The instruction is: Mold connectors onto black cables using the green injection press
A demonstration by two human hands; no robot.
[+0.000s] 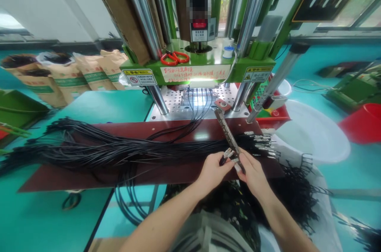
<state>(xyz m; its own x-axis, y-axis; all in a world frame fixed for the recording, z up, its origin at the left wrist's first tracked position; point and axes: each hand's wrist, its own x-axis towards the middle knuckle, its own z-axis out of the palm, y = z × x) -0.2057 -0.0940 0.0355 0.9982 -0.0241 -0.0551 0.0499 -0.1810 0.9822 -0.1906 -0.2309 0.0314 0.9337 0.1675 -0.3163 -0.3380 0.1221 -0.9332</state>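
Note:
My left hand is closed on a black cable end with a metal connector, beside the lower end of a long slotted metal bar. My right hand grips that lower end; the bar slants up and left toward a reddish block. Behind my hands, a thick bundle of black cables lies across the brown board, its metal connector ends at the right. Several cables run up to a lit metal fixture on the perforated plate of the machine.
The green press stands ahead with steel columns, carrying red-handled scissors and a spool. A red crate and a white basin are at right. More black cables rest on a white sack. Paper sacks stand back left.

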